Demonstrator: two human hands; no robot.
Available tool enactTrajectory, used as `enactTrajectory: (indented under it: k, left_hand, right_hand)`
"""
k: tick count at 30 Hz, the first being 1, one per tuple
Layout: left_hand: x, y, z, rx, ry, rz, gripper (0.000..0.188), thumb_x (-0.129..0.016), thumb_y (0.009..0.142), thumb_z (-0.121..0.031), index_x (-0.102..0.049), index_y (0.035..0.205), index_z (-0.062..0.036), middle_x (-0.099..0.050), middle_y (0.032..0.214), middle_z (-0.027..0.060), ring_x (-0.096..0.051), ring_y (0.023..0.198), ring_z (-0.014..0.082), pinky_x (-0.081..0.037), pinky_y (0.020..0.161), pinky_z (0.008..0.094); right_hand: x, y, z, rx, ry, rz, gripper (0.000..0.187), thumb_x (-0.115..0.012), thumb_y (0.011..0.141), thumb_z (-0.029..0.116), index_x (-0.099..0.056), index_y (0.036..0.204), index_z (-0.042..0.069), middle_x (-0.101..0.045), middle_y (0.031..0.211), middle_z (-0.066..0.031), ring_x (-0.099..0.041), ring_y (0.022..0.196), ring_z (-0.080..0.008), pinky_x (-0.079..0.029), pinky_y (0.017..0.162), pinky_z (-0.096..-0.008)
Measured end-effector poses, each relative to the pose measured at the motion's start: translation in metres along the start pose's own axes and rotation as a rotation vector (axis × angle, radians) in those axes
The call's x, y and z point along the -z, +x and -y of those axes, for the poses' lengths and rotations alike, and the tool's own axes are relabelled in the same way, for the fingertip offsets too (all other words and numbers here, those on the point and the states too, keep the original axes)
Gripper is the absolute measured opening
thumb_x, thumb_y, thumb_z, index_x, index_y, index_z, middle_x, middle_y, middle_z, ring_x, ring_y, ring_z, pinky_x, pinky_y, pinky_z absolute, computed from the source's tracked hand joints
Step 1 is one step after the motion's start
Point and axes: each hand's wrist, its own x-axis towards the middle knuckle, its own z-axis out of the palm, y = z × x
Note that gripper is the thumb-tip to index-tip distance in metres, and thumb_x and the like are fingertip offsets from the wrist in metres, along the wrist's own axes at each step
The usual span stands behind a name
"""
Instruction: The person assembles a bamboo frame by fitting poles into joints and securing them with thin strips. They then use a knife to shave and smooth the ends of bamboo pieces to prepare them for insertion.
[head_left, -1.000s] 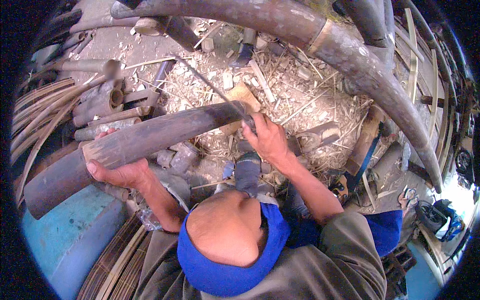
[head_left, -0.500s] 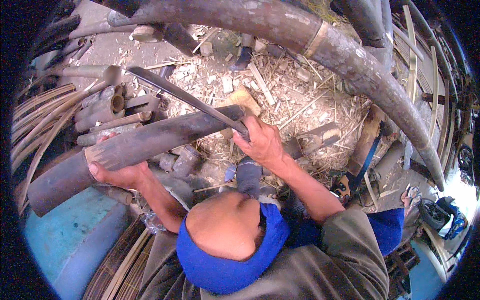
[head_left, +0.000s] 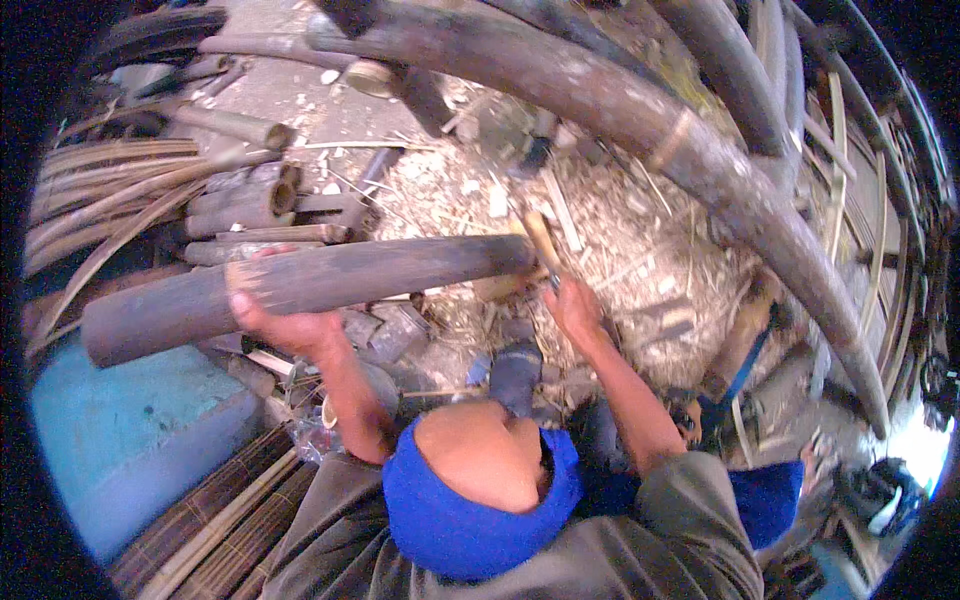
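Observation:
A thick dark bamboo tube lies slantwise before me, its far-right end higher than the near-left one. My left hand is closed around it from beneath, left of its middle, thumb on the near side and fingertips showing beyond it. A pale scraped patch marks the bamboo beside that hand. At the tube's right end, my right hand is closed on the handle of a long-bladed knife. The blade, partly blurred, points away from me and stands right beside the tube's cut end. Whether it touches the bamboo I cannot tell.
A long bamboo pole crosses the far side and bends down to the right. Wood chips cover the floor. Cut bamboo pieces and long strips lie at left, above a blue block. A handsaw stands at right.
The knife has swung from lying across the bamboo to pointing away beside its right end. My right hand moved right and nearer; the tube has shifted right and turned more level.

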Motion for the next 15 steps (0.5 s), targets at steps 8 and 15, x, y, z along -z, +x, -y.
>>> enactTrajectory:
  k: [8,15]
  left_hand:
    - [0.038,0.032,0.039,0.213,-0.072,-0.176,0.070,-0.054,0.095,-0.065,-0.050,0.129,-0.0036,-0.063,0.105,0.0156,-0.065,0.093,0.0307,-0.056,0.085,0.0467]
    - [0.016,-0.007,0.088,0.567,-0.106,-0.082,0.060,-0.059,0.097,-0.057,-0.051,0.128,-0.0058,-0.062,0.112,0.0106,-0.064,0.099,0.0262,-0.055,0.089,0.0469]
  right_hand:
    - [0.017,-0.012,-0.005,-0.078,0.087,0.259,0.055,-0.070,0.087,0.049,-0.068,0.108,-0.002,-0.071,0.094,-0.0267,-0.068,0.091,-0.0434,-0.053,0.079,-0.0488]
    - [-0.015,-0.042,-0.047,-0.023,0.224,0.279,0.083,-0.071,0.081,0.066,-0.056,0.137,0.006,-0.060,0.136,-0.0198,-0.052,0.131,-0.0341,-0.039,0.109,-0.0464]
